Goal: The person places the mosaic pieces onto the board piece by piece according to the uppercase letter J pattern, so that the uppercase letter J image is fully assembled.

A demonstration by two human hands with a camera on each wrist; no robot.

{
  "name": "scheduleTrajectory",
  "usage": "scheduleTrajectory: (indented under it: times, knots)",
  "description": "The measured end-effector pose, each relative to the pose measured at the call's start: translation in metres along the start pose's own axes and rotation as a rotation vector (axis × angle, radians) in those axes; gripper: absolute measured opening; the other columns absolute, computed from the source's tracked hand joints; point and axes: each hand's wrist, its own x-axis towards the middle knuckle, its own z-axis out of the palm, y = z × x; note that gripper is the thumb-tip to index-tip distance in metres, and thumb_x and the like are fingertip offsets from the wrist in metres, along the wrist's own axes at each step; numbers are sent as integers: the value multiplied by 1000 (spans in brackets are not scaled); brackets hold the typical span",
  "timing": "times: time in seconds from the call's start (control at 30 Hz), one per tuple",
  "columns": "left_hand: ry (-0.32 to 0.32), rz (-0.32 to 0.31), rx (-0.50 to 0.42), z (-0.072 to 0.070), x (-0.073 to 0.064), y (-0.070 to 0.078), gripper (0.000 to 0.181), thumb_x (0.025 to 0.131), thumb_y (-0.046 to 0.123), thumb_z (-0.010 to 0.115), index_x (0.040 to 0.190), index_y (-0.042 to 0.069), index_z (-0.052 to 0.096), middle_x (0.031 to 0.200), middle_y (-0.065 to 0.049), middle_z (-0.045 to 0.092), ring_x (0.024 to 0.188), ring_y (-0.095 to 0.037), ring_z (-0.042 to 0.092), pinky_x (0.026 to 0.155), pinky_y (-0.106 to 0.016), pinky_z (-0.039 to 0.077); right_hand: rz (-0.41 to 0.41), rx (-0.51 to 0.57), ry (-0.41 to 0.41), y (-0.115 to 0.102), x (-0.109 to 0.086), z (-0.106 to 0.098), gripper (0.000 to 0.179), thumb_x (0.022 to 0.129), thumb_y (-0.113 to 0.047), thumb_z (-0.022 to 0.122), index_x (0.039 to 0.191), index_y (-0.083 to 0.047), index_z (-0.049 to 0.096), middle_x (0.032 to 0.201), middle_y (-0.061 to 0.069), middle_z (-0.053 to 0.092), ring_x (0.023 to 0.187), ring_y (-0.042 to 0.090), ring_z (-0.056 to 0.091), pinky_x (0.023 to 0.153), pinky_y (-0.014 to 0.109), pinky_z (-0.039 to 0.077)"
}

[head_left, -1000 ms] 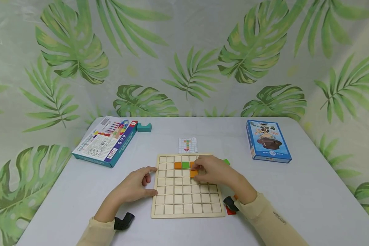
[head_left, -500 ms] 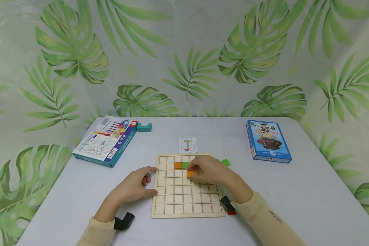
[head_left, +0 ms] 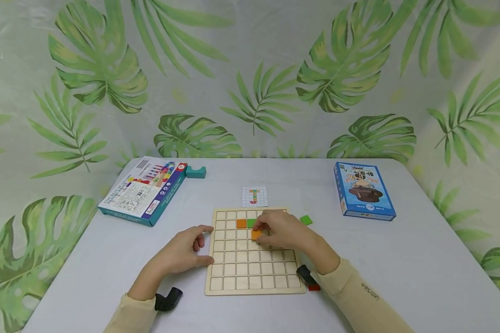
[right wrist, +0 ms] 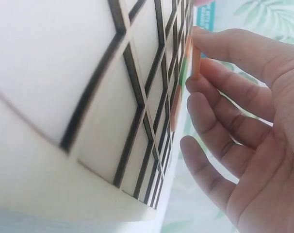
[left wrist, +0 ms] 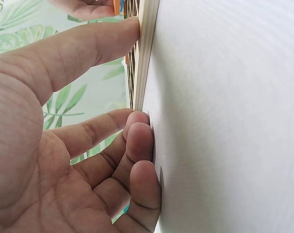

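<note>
My right hand (head_left: 285, 230) is over the wooden grid board (head_left: 253, 290), pinching an orange square tile (right wrist: 196, 60) between thumb and fingertips. That tile appears just above the grid in the right wrist view. One row of the board holds an orange tile (head_left: 241, 224) and a green tile (head_left: 251, 223); a further orange tile (right wrist: 175, 108) of this row shows in the right wrist view, while my right hand covers it in the head view. My left hand (head_left: 182, 249) touches the board's left edge with outstretched thumb and forefinger, its other fingers bent.
Behind the board lies a pattern card (head_left: 255, 196). To the right are a loose green tile (head_left: 306, 220) and a red tile (head_left: 314, 287), partly covered by the right wrist's camera. A white-and-teal box (head_left: 143, 189), a teal block (head_left: 196, 172) and a blue box (head_left: 364, 190) stand farther back.
My right hand has shifted a little to the left over the board, carrying the orange tile along. My left hand stays at the board's edge.
</note>
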Motion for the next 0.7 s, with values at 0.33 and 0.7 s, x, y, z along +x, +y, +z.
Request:
scheduleTrajectory:
  times: [0.33,0.7]
  knots:
    - [-4,-9,-2,-1,0,1,76,79,21,96,146,8,61,94,-1,56,84,-16,50,72,-29,39,-2,-3,-8,0,1,1,19,92,-24,87,107,-15,79,105,-5,70,87,11,60,78,25,51]
    - [0,0,0,0,1,0,76,79,20,96,145,8,61,94,-1,56,84,-15,50,73,-29,40,-19,-17,-7,-1,3,1,19,92,-25,87,107,-15,80,104,-5,70,85,8,57,76,24,50]
